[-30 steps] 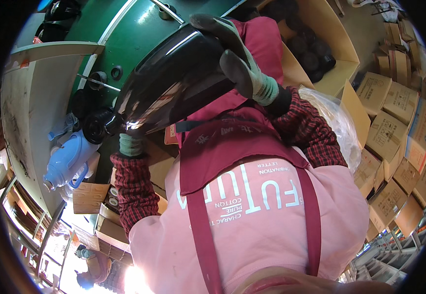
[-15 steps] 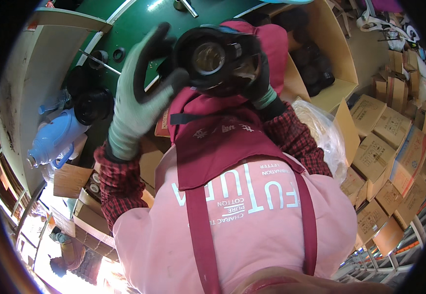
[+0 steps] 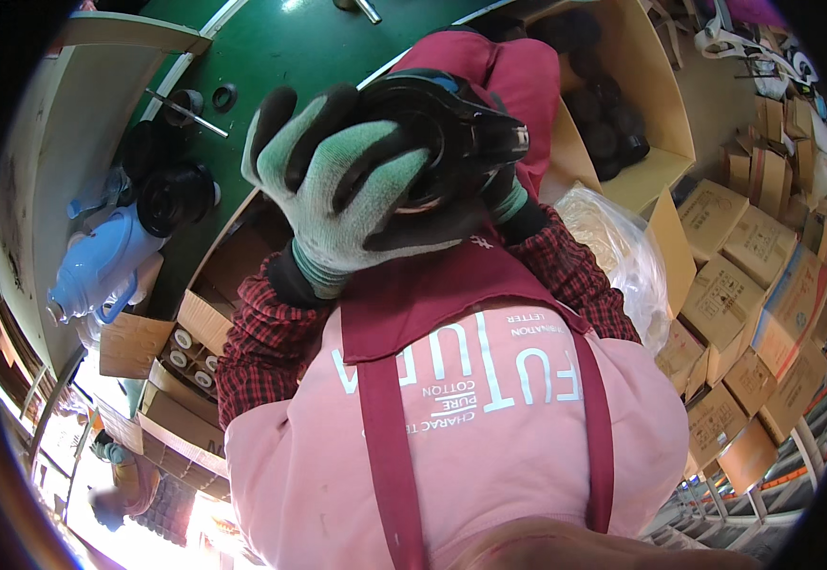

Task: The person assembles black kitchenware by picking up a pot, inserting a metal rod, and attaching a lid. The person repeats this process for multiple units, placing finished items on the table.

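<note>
A shiny black, rounded piece [image 3: 451, 123] that looks like a vacuum jug is held in front of my apron. My left hand [image 3: 347, 185], in a pale green glove with dark fingertips, lies over its near left side with the fingers bent round it. From the right, my gloved right hand [image 3: 504, 195] grips the same jug; most of its fingers are hidden behind it. A ridge like a handle or spout sticks out toward the right. Its underside cannot be seen.
A light blue jug [image 3: 100, 261] lies at the left beside a dark cylinder [image 3: 178, 198]. The green table [image 3: 271, 47] bears a black ring [image 3: 224, 97] and a metal rod. Right, a carton [image 3: 665, 157] holds black round parts; stacked boxes [image 3: 727, 294] stand beyond. Another person [image 3: 128, 480] is lower left.
My left hand has come in from the left and closed on the jug. The jug has turned, so its round, glassy opening no longer shows.
</note>
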### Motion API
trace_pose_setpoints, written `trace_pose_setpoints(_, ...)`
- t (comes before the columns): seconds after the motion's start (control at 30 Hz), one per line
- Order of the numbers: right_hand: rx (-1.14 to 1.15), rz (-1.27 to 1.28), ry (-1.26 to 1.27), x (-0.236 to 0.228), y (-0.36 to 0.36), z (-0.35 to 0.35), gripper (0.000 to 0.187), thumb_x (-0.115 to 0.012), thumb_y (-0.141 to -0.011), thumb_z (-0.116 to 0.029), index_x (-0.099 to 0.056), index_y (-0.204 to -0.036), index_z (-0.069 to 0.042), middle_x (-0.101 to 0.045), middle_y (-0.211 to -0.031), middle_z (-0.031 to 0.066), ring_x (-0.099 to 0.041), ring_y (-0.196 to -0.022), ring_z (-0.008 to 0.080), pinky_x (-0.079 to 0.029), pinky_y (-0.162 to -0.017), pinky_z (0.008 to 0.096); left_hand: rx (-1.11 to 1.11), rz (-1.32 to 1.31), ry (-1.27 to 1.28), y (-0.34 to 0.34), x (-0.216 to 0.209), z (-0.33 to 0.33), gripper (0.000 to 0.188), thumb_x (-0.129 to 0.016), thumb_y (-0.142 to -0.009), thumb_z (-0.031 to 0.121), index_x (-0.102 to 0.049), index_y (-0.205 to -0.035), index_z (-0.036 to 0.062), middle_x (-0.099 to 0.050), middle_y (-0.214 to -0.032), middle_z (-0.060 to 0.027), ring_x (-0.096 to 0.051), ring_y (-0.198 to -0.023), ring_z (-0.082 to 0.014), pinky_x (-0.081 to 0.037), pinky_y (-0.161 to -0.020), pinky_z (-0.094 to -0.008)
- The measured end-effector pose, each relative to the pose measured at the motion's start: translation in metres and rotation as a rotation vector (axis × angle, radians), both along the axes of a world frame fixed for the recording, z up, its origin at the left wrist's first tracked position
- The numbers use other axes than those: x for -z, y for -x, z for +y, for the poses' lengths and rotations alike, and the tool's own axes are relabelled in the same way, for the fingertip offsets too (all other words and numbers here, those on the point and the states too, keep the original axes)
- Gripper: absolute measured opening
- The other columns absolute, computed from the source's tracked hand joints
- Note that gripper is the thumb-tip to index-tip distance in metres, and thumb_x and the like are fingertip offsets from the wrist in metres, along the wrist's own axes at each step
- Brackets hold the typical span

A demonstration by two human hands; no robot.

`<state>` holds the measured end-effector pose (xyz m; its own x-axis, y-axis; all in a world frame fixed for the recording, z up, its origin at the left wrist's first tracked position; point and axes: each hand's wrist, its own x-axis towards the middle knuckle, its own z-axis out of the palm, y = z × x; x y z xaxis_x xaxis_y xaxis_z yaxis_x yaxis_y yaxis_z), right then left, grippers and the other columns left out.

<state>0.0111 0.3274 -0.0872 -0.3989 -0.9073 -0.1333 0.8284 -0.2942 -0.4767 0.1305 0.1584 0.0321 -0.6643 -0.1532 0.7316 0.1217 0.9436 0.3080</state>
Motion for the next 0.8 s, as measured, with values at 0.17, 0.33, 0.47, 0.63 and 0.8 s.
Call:
trace_pose_setpoints(0.17, -0.039, 0.138, -0.291, -0.009, -0.010, 0.009, 0.072, -0.031, -0.105, -0.060, -0.039, -0.156, -0.010, -0.051, -0.153, 0.0138, -0.052, -0.137, 0.0284, -0.037, -0.119, 0.0456, -0.003, -0.038, -0.015, -0.011, 0.009, 0.006, 0.056, -0.088, -0.062, 0.060, -0.073, -0.100, 0.0222, -0.066, -0.109, -0.0011, -0.058, -0.118, -0.0341, -0.043, -0.101, -0.0551)
trace_pose_setpoints(0.33, -0.026, 0.009, -0.130, 0.039, -0.019, 0.026, 0.060, -0.033, -0.110, -0.046, -0.031, -0.158, -0.010, -0.048, -0.155, 0.0129, -0.050, -0.139, 0.0244, -0.028, -0.125, 0.0429, 0.022, -0.098, -0.002, -0.017, 0.006, 0.011, 0.060, -0.086, -0.062, 0.064, -0.074, -0.101, 0.0200, -0.064, -0.112, -0.0022, -0.058, -0.120, -0.0357, -0.045, -0.098, -0.0570)
trace_pose_setpoints(0.47, 0.026, 0.246, -0.154, 0.047, -0.033, 0.021, 0.059, -0.040, -0.110, -0.039, -0.026, -0.159, -0.010, -0.046, -0.157, 0.0127, -0.048, -0.141, 0.0223, -0.025, -0.126, 0.0432, -0.007, -0.090, -0.019, -0.013, 0.009, 0.012, 0.058, -0.089, -0.062, 0.058, -0.074, -0.104, 0.0214, -0.064, -0.114, -0.0043, -0.060, -0.113, -0.0346, -0.046, -0.099, -0.0550)
trace_pose_setpoints(0.63, -0.048, -0.164, 0.071, 0.049, -0.022, 0.015, 0.067, -0.051, -0.107, -0.031, -0.017, -0.161, -0.010, -0.046, -0.157, 0.0132, -0.047, -0.141, 0.0212, -0.021, -0.127, 0.0450, -0.015, -0.010, -0.430, -0.002, 0.001, 0.009, 0.109, -0.104, -0.045, 0.044, -0.056, -0.130, -0.0044, -0.063, -0.116, -0.0160, -0.065, -0.100, -0.0279, -0.057, -0.082, -0.0396)
trace_pose_setpoints(0.8, 0.163, 0.867, -0.310, 0.065, -0.034, 0.020, 0.071, -0.062, -0.101, -0.031, -0.026, -0.159, -0.009, -0.047, -0.155, 0.0141, -0.046, -0.142, 0.0232, -0.018, -0.127, 0.0449, -0.016, -0.130, -0.574, -0.010, -0.001, 0.016, 0.114, -0.104, -0.049, 0.039, -0.048, -0.139, -0.0031, -0.052, -0.131, -0.0221, -0.067, -0.105, -0.0305, -0.061, -0.079, -0.0371)
